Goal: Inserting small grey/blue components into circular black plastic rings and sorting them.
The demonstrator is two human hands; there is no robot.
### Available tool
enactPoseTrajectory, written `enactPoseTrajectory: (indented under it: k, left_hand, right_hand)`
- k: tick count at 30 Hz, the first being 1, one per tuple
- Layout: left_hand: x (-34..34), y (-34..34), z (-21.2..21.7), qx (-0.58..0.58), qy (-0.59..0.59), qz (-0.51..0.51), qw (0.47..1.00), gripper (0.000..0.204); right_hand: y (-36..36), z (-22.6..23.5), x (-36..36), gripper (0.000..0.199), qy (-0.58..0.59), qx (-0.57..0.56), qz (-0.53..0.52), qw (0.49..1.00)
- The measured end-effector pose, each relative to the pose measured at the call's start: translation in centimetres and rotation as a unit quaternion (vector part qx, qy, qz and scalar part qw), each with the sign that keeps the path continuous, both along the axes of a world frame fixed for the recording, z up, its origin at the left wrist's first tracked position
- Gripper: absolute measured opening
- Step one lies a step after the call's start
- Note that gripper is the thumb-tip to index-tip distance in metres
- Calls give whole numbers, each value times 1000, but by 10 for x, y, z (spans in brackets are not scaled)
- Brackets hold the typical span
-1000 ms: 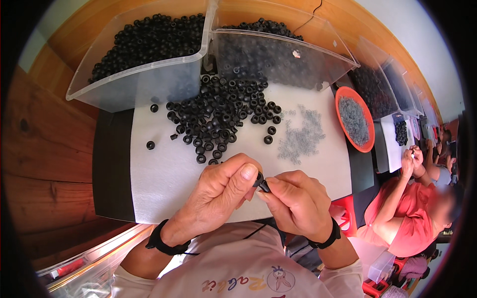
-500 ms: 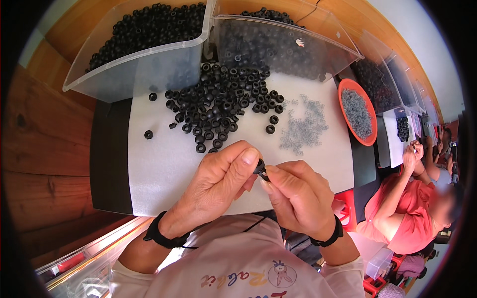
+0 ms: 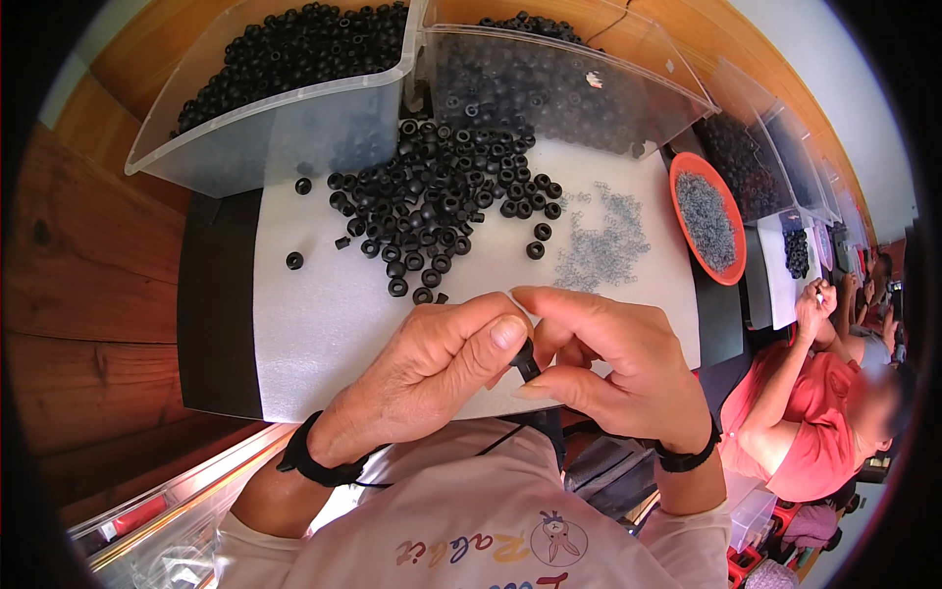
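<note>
My left hand [image 3: 432, 368] pinches a small black plastic cord lock [image 3: 527, 361] between thumb and fingers, over the near part of the white mat [image 3: 314, 344]. The piece points down toward the right, its upper end hidden by my thumb. Around it my right hand [image 3: 633, 368] is open, forefinger and thumb well apart. That thumb's tip is close to the lower end of the cord lock; I cannot tell if they touch. Beyond my hands lies a heap of black cord lock parts [image 3: 422, 206]. To its right, small springs [image 3: 601, 250] are spread on the mat.
Two clear bins, a left one [image 3: 324, 142] and a right one [image 3: 579, 88], hold more black parts at the back. An orange bowl [image 3: 726, 277] of springs stands at the right edge. Farther right, a person in a red shirt [image 3: 775, 393] works at the same row.
My right hand has let go of the cord lock and spread its thumb and forefinger, shifting slightly right. My left hand keeps its pinch on the piece.
</note>
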State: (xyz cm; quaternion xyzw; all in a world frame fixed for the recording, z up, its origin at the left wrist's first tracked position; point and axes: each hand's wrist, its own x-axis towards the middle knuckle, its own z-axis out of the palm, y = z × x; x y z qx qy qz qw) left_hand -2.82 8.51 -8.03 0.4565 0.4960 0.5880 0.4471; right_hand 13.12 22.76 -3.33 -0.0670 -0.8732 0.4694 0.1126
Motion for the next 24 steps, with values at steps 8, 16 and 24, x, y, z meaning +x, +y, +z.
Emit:
enactPoseTrajectory:
  k: [8,16,24]
  left_hand:
    - [9,-1,8,3,-33,-1,999,48]
    - [15,-7,7,-4,22,17,1000,47]
    - [22,-9,9,-9,33,59,998,46]
  right_hand:
    - [8,-1,-2,50,25,-11,65,998]
    - [10,-9,1,46,16,-47,81,995]
    - [3,-16,1,43,18,-105,68,992]
